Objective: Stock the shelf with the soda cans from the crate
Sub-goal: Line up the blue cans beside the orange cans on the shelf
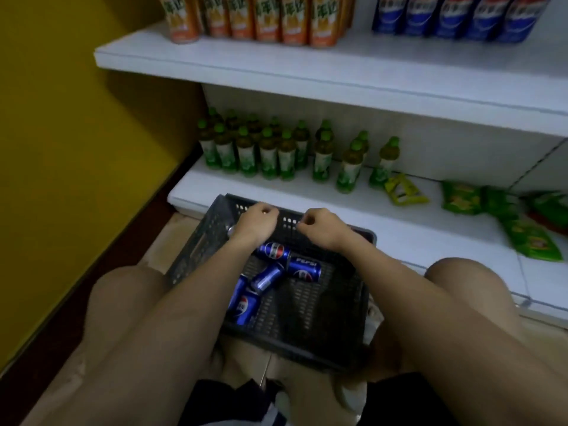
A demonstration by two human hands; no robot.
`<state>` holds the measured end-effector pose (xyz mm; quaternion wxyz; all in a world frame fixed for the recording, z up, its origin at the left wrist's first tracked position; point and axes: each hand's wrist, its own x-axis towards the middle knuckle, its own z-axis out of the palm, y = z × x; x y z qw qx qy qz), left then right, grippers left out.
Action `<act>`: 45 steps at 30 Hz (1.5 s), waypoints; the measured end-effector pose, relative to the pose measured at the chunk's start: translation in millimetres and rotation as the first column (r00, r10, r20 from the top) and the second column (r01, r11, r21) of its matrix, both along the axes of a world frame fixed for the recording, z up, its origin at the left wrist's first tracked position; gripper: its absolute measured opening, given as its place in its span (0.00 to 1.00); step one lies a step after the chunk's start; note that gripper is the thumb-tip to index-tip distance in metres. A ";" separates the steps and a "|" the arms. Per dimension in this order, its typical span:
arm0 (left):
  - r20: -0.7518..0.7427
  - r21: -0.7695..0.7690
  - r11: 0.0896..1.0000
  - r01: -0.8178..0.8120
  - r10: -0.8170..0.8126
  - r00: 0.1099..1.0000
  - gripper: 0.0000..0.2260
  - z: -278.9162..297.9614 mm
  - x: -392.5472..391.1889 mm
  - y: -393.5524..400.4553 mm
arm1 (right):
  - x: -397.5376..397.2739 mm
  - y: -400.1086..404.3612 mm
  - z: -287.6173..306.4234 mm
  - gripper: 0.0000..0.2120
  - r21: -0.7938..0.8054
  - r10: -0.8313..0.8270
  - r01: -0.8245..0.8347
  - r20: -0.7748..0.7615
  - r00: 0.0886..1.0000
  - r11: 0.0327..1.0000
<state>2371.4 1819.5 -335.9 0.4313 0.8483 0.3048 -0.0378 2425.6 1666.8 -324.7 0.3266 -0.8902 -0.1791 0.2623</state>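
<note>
A dark plastic crate (322,327) sits on the floor between my knees, against the lowest shelf (399,232). Several blue Pepsi cans lie on their sides in its left half, among them one can (273,252) by my left wrist, another can (304,269) beside it and a third can (246,307) nearer me. My left hand (258,218) and my right hand (319,226) both have their fingers curled over the crate's far rim. A silver can top (230,230) shows just left of my left wrist.
The upper shelf (276,69) carries orange cans (246,20) on the left and blue Pepsi cans (445,16) on the right. Green-capped bottles (276,149) stand at the back of the lowest shelf, with green snack packets (461,198) to the right. A yellow wall (76,133) is on the left.
</note>
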 end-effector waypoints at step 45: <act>-0.413 -0.022 0.994 -0.108 0.089 0.906 0.15 -151.7 -50.6 31.4 | -58.3 22.4 -161.1 0.16 0.116 -0.098 0.359 -0.845 0.525 0.926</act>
